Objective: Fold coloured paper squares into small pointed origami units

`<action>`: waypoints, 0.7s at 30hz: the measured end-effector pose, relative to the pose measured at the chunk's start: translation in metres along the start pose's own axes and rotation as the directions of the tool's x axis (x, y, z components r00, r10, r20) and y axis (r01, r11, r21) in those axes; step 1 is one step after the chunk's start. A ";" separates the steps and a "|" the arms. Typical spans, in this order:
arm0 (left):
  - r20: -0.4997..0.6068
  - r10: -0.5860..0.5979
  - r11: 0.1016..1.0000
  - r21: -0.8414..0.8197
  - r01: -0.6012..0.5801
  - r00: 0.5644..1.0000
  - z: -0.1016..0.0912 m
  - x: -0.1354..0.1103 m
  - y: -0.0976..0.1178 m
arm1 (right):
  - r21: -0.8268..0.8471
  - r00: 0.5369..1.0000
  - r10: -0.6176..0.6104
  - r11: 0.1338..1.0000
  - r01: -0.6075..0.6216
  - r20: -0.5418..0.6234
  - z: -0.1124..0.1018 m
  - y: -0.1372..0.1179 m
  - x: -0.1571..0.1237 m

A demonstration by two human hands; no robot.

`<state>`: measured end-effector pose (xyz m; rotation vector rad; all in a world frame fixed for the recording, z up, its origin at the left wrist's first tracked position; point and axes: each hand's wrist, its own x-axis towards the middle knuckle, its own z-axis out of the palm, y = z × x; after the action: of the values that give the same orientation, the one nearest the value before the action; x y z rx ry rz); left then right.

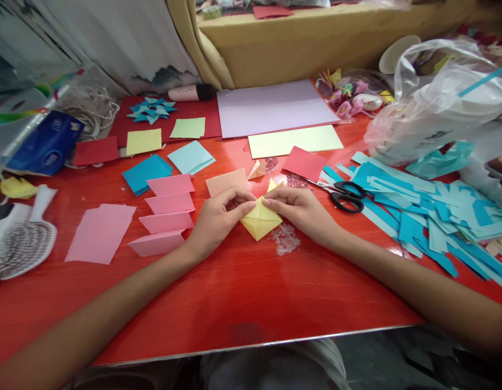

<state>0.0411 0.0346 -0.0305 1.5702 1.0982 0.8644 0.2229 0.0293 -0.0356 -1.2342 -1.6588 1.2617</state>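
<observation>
A folded yellow sheet of origami paper (256, 223), creased into a diamond shape, is between my two hands above the red table (251, 287). My left hand (224, 214) pinches its upper left edge between thumb and fingers. At the upper right edge, my right hand (301, 211) pinches it the same way, thumb in front. A yellow point of paper sticks up behind the right fingertips. Just beyond the hands lie a peach paper square (228, 182) and a small folded peach piece (258, 170).
Black-handled scissors (347, 196) lie right of a red paper square (303, 162), beside a heap of blue paper strips (429, 211). Folded pink papers (167, 222) stand at left, near a hairbrush (29, 244). A plastic bag (433, 108) sits back right; a lilac sheet (275, 108) lies behind.
</observation>
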 end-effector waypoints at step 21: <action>0.038 -0.024 0.998 0.055 0.021 0.999 0.000 0.000 -0.005 | -0.077 0.999 -0.031 0.996 0.032 0.018 0.001 -0.002 -0.001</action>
<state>0.0397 0.0356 -0.0355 1.6098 1.1182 0.7923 0.2217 0.0275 -0.0338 -1.2415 -1.7473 1.2019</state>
